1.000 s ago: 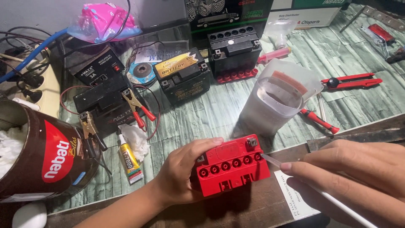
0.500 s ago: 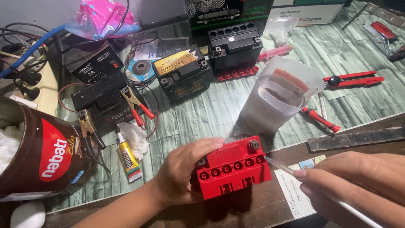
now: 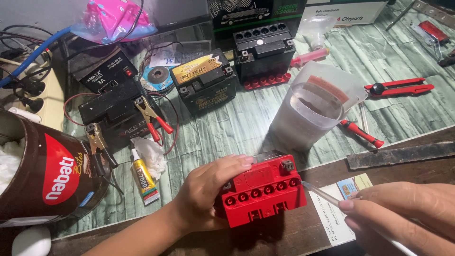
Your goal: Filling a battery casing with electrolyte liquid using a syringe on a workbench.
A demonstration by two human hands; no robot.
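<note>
My left hand (image 3: 208, 189) grips the left side of a small red battery (image 3: 263, 189) that has a row of round filler holes on top. The battery rests on the near edge of the bench. My right hand (image 3: 403, 213) holds a thin clear dropper (image 3: 322, 193) like a pen, its tip touching the rightmost hole of the battery. A translucent plastic jug (image 3: 310, 111) with clear liquid stands just behind the battery.
Two black batteries (image 3: 204, 83) (image 3: 264, 47) and a black charger with clips (image 3: 113, 111) lie farther back. A brown tin (image 3: 52, 175) sits at left, a glue tube (image 3: 142, 178) beside it. Red pliers (image 3: 400, 87), a red-tipped tool (image 3: 362, 132) and a dark metal file (image 3: 403, 154) lie at right.
The dropper tip has come in from the right to the battery's rightmost hole. My left hand has kept hold of the battery, which tilted slightly.
</note>
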